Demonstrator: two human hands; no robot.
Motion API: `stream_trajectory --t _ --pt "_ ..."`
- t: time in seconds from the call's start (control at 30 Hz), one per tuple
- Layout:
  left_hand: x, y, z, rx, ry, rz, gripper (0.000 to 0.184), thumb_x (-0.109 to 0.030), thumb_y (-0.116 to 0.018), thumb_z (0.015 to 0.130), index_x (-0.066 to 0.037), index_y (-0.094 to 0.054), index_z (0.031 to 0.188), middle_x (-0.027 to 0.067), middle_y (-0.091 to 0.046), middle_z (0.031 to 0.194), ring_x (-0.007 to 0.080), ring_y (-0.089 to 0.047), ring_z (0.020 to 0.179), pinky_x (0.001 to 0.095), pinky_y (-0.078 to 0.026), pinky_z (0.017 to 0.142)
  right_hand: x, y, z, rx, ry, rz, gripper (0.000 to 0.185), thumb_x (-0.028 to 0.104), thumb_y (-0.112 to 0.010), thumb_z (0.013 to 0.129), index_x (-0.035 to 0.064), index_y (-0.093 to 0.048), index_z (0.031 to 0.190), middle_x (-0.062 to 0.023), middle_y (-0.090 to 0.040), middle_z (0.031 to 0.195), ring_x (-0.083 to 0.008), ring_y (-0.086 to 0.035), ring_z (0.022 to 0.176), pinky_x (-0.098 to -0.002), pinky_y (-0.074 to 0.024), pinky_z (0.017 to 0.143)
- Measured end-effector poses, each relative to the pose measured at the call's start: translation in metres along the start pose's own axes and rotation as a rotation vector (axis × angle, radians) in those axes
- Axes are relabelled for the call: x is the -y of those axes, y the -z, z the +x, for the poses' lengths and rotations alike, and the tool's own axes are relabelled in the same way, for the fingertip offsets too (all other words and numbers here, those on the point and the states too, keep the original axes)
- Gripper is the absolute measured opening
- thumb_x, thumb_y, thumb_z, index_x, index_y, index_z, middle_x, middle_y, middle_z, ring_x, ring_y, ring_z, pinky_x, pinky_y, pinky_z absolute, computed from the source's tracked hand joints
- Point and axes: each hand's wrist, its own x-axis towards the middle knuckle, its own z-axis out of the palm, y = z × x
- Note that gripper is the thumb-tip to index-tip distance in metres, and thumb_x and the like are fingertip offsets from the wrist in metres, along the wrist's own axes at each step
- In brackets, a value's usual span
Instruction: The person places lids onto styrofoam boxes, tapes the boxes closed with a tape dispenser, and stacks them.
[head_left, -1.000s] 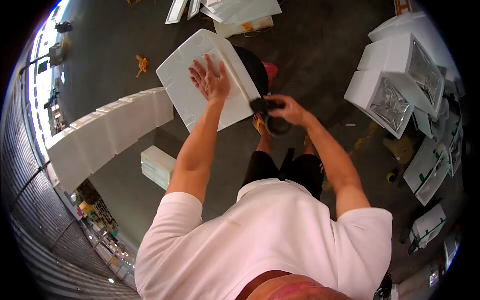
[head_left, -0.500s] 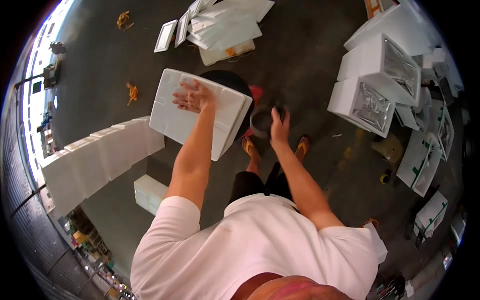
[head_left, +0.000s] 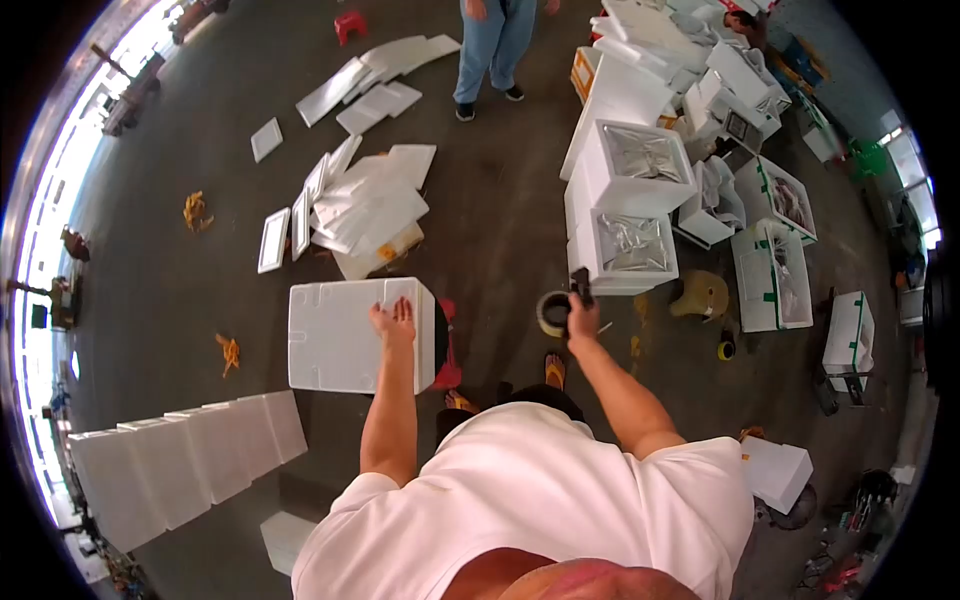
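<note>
A white foam box (head_left: 335,335) lies with its flat, smooth face up on a dark round support, with red parts (head_left: 448,345) showing at its right. My left hand (head_left: 394,320) rests against the box near its right side, fingers apart and holding nothing. Out to the right, away from the box, my right hand (head_left: 581,318) is closed round the dark handle of a tape dispenser (head_left: 552,314). The dispenser's large roll of tape hangs on the left side of that hand.
White foam lids (head_left: 365,205) lie scattered ahead. Foam boxes with silvery lining (head_left: 632,240) are stacked at the right. A row of white boxes (head_left: 190,460) stands at the lower left. A person in blue trousers (head_left: 497,40) stands at the top.
The view has tilted up, bringing more floor and a person into sight. The box has turned squarer to me. My right hand has moved away from the box with the tape dispenser.
</note>
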Motion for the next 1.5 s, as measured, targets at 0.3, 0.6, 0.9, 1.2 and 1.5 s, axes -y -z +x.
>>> stream_trajectory --t 0.3,0.6,0.9,1.2,1.5 --pt "-0.010 0.027 -0.052 0.107 -0.198 0.101 0.046 -0.033 -0.057 0.093 -0.009 -0.043 0.130 0.0124 -0.062 0.113 0.0267 -0.064 0.095 0.0384 -0.055 0.077 -0.018 0.160 0.067 -0.357 -0.297 -0.029 0.078 0.034 -0.076 0.078 -0.0123 -0.044 0.132 -0.0223 -0.052 0.132 -0.0331 -0.057 0.113 -0.0428 -0.0478 0.095" --pt "0.087 0.146 -0.134 -0.966 -0.539 0.556 0.071 -0.044 -0.072 0.084 0.007 -0.049 0.128 0.0192 -0.059 0.119 0.0309 -0.058 0.107 0.0396 -0.046 0.094 -0.040 0.209 0.120 -0.175 -0.320 -0.749 0.066 0.032 -0.067 0.083 -0.0073 -0.045 0.131 -0.0230 -0.055 0.128 -0.0368 -0.061 0.105 -0.0456 -0.0512 0.090" --pt "0.064 0.159 -0.094 -0.681 -0.813 0.660 0.046 -0.046 -0.062 0.089 -0.001 -0.067 0.097 0.0161 -0.069 0.082 0.0261 -0.067 0.077 0.0389 -0.048 0.073 0.025 0.019 0.146 0.254 -0.069 -0.093 0.064 0.034 -0.069 0.084 -0.0062 -0.048 0.130 -0.0185 -0.058 0.125 -0.0315 -0.060 0.107 -0.0417 -0.0500 0.089" --pt "0.030 0.187 -0.093 -0.608 -0.790 0.808 0.038 -0.042 -0.064 0.087 -0.004 -0.067 0.090 0.0189 -0.067 0.078 0.0366 -0.066 0.076 0.0440 -0.048 0.070 -0.004 0.036 0.045 0.164 -0.208 -0.047 0.045 0.038 -0.057 0.093 0.0024 -0.060 0.121 -0.0093 -0.064 0.115 -0.0268 -0.063 0.102 -0.0434 -0.0517 0.088" --pt "-0.035 0.111 -0.080 -0.011 -1.326 1.442 0.086 -0.027 -0.084 0.067 -0.007 -0.043 0.140 0.0281 -0.037 0.145 0.0433 -0.036 0.133 0.0488 -0.031 0.110 -0.009 0.071 0.020 0.533 -0.462 0.102 0.048 0.046 -0.064 0.087 0.0081 -0.064 0.116 -0.0078 -0.067 0.111 -0.0254 -0.064 0.100 -0.0443 -0.0515 0.088"
